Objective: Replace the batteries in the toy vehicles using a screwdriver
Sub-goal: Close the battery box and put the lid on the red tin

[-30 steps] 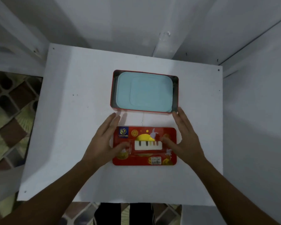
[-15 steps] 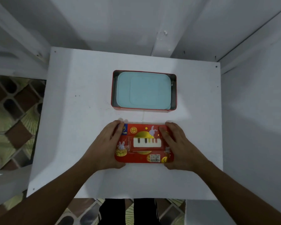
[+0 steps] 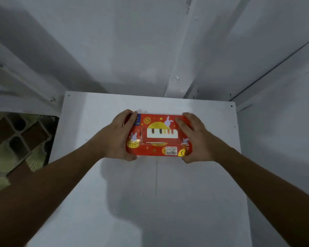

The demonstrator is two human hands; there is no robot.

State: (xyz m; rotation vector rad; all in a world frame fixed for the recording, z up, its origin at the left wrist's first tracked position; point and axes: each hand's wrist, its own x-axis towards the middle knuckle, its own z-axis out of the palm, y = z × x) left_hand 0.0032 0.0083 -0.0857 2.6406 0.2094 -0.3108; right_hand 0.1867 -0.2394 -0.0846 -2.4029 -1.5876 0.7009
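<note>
White bench [image 3: 150, 202] in a white-walled corner; patterned floor [image 3: 16, 139] at left. One red tin [image 3: 159, 139], printed with rabbits and piano keys, at the bench's far half. Left grip [image 3: 120, 134] clasps its left end and right grip [image 3: 194, 138] its right end, with thumbs on the near edge.

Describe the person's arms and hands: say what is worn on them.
Both forearms are bare as far as the picture shows, with no sleeves in view. The left hand and the right hand wear no gloves. No watch, bracelet or ring shows on the wrists or the fingers.
</note>
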